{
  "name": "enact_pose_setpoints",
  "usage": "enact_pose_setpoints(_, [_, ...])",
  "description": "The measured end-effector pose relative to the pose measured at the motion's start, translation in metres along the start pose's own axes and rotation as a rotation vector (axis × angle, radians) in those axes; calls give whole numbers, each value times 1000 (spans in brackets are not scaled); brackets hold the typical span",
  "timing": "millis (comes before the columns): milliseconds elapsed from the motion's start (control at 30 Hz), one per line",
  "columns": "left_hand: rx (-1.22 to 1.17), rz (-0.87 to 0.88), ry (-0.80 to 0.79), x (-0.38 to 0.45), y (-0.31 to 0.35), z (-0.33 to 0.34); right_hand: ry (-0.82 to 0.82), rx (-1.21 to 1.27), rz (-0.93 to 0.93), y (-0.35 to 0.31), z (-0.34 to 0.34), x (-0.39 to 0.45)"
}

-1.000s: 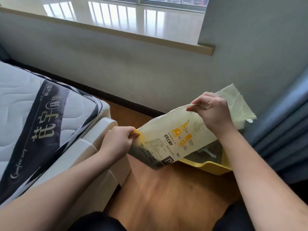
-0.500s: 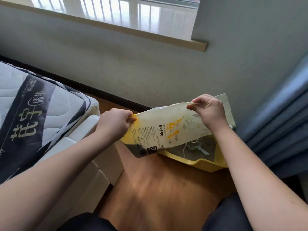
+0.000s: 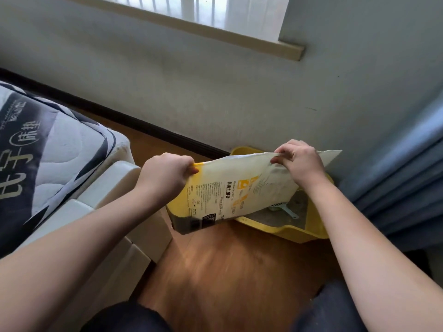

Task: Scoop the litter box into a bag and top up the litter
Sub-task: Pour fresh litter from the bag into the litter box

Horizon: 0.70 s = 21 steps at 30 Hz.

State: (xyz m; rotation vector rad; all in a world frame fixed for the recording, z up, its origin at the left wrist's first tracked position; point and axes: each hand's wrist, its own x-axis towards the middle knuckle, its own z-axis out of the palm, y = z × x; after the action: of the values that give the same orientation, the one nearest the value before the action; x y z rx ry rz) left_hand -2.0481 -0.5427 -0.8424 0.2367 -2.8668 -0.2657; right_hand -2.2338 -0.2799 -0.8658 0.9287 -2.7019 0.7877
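Fingers of both hands, left hand [image 3: 165, 174] and right hand [image 3: 298, 161], pinch the litter bag [image 3: 230, 190] over the litter box [image 3: 297, 232].

Yellow litter box [image 3: 297, 232], cream-and-yellow litter bag [image 3: 230, 188]

Soft daylight comes from the window [image 3: 203, 10] at the top, where the sill glares nearly white. The wall [image 3: 167, 80] is evenly lit. The floor [image 3: 227, 271] is motion-blurred, and wide-angle distortion bends the frame's edges.
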Motion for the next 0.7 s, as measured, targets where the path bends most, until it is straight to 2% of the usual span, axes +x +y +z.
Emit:
enact_pose_setpoints(200, [-91,-23,60,0,-1,-4,-83,17,109,-5,9,2])
enact_pose_setpoints(433, [-140,-32,63,-1,-3,-8,-59,15,112,-8,19,6])
enact_pose_setpoints(700, [-216,-31,109,1,-3,-8,-107,39,160,-4,29,8])
